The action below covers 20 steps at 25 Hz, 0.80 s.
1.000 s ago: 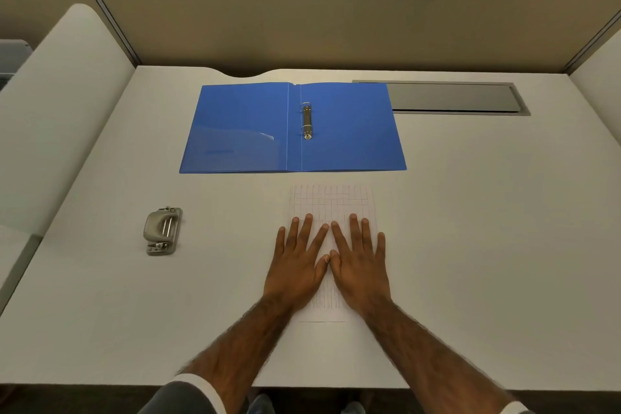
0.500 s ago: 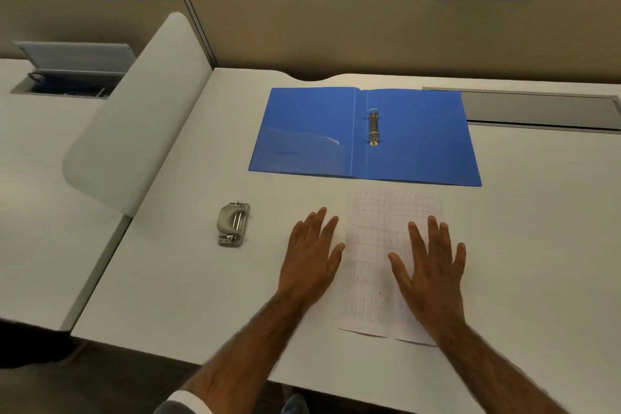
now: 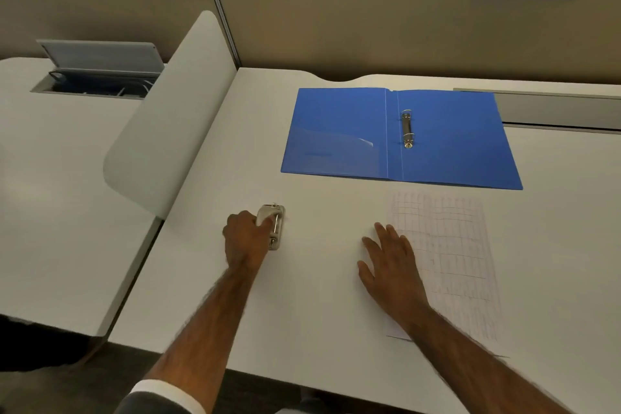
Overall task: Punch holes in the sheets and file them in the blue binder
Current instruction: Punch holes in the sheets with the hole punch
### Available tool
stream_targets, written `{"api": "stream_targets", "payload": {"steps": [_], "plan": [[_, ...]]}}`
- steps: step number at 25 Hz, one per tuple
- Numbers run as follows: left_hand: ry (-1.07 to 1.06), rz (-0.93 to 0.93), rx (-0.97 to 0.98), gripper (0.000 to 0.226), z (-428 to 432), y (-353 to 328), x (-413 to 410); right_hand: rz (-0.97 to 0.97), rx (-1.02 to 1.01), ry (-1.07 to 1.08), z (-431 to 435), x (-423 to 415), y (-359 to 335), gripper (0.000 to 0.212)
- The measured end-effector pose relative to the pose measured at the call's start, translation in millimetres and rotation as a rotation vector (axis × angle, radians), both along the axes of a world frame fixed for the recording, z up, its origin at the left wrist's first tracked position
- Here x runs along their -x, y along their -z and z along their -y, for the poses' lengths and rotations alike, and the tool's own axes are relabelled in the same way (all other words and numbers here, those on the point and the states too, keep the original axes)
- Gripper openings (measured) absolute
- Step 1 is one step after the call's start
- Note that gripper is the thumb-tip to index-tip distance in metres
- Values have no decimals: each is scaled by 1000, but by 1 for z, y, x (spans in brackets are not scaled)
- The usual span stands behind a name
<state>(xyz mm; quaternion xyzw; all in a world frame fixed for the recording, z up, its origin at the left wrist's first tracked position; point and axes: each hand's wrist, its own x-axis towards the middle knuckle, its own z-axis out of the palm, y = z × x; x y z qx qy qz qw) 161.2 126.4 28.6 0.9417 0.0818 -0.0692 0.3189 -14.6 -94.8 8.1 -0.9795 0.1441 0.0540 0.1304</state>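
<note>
The blue binder (image 3: 339, 131) lies open and flat on the white desk (image 3: 319, 329), its metal ring mechanism (image 3: 407, 128) along the spine. In front of it lies a sheet of paper with a printed grid (image 3: 450, 245). My right hand (image 3: 391, 270) rests flat with fingers spread on the sheet's left edge. To the left, my left hand (image 3: 245, 239) is curled over the grey metal hole punch (image 3: 277, 223), which stands on the desk.
A curved white divider panel (image 3: 168, 124) separates this desk from the one on the left. A closed grey cable hatch (image 3: 557, 109) lies behind the binder on the right. An open cable hatch (image 3: 97, 74) is in the left desk. Beige partitions carry labels 010 and 011.
My left hand left the sheet, went left and closed around the hole punch. My right hand slid to the sheet's left edge. The camera view swung left.
</note>
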Motion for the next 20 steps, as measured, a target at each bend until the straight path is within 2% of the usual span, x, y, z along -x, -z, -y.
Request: {"api": "stream_targets", "payload": {"steps": [3,9,15,20], "plan": [[40,-65,121,30,6,-12,-7,-12,-27,45,-8,-7,1,62],[54,-170,354,35,39,-28,14,161,-167,108,-25,-22,-16,38],[312,-134,150,27,106,-36,64,237,-232,280,34,-9,-33,32],[344,-88,-106,31,139,-37,92,260,-194,442,113,32,-32,28]]}}
